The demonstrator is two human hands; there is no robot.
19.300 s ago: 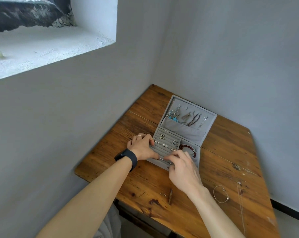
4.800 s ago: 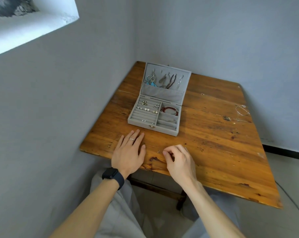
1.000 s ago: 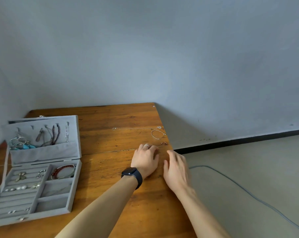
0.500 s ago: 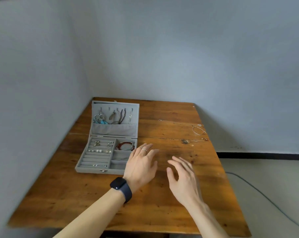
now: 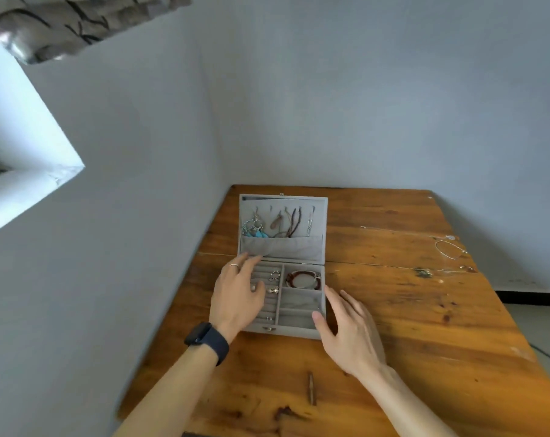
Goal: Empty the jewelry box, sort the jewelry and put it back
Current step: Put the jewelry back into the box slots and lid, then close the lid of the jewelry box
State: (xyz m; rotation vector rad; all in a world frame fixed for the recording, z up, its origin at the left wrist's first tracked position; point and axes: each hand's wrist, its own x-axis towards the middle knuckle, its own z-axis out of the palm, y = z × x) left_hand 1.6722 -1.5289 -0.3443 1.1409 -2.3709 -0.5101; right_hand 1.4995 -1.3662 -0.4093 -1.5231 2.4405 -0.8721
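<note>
An open grey jewelry box [image 5: 302,331] stands on the wooden table [image 5: 393,326] near the left wall. Its raised lid [image 5: 283,247] carries hanging earrings and necklaces, among them a turquoise pair [image 5: 254,230]. A red bracelet [image 5: 303,278] lies in the upper right compartment, and small earrings [image 5: 273,290] sit in the ring rows. My left hand [image 5: 237,294] lies over the ring rows with fingers spread, holding nothing. My right hand [image 5: 346,332] is at the box's right front corner, fingers straight, thumb against the wall.
A thin silver bangle [image 5: 450,249] and a fine chain [image 5: 400,230] lie at the table's far right edge, with small pieces [image 5: 467,269] beside them. A dark knot mark [image 5: 311,387] shows near the front. A window recess [image 5: 24,159] opens in the left wall.
Both hands have moved forward from the bare table onto the box: the left now covers the ring rows and the right reaches its right front corner. The view swung left.
</note>
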